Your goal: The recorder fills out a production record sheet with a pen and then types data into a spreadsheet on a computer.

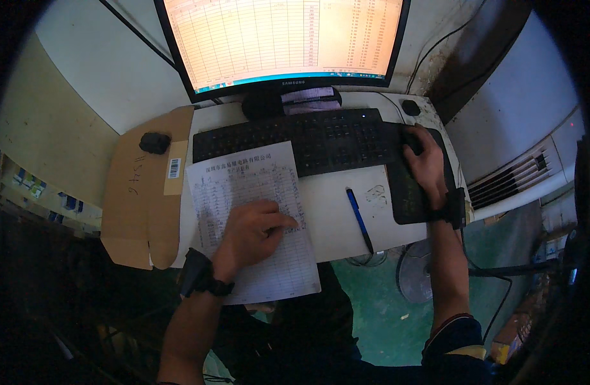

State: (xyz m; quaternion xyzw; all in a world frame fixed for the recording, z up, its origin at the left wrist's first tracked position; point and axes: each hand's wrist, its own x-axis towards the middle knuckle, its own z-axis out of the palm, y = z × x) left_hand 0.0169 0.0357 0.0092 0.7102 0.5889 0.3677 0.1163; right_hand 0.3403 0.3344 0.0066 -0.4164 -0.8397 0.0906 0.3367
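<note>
A printed form (269, 269), its rows filled with handwriting, lies over the desk's front edge and partly covers the keyboard's lower left. My left hand (253, 234) rests on it, index finger extended to a row near the right side, the other fingers loosely bent; I see nothing held. At the right, my right hand (426, 160) curves over a dark computer mouse, mostly hidden beneath the fingers, on a black mouse pad (410, 202). Both wrists carry black strapped devices. Between the hands lies a blue pen (359, 220), touched by neither.
A black keyboard (340, 138) sits before a monitor (285, 38) showing a spreadsheet. Flattened cardboard (131, 212) with a dark lump (155, 143) on it lies at the left. A small black object (411, 107) and cables are at the back right; a vented white unit (513, 176) stands beyond.
</note>
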